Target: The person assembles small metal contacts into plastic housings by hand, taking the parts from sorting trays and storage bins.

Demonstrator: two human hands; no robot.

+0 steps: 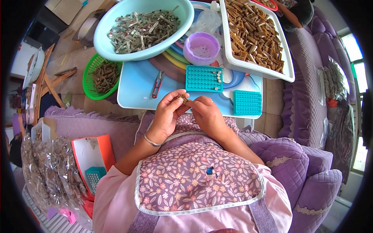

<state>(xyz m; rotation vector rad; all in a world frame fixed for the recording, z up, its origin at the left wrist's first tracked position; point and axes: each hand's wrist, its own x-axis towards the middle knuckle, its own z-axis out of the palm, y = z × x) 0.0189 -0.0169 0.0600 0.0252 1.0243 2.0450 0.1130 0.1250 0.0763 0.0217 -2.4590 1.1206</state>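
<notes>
In front of my apron, over the table's near edge, both hands meet. My left hand [166, 112] pinches a small brown piece [182, 98] with a dark pattern between thumb and fingers. Close against it, my right hand [209, 116] has its fingertips pressed together at the piece's right end; what lies in them is hidden. Just beyond the hands is a teal peg-hole tray [198, 79] with several small whitish pieces along its right side. Red-handled pliers [157, 86] lie on the table to the left. A second teal tray [247, 103] sits at the right corner.
A pale aqua basin [105, 39] of clear and metallic strips stands at the back. White tub [288, 68] with brown tubular pieces sits back right. Purple bowl [188, 50] holds clear bits; green basket [86, 83] holds brown pieces. Purple quilted sofas [295, 155] flank the table [134, 99].
</notes>
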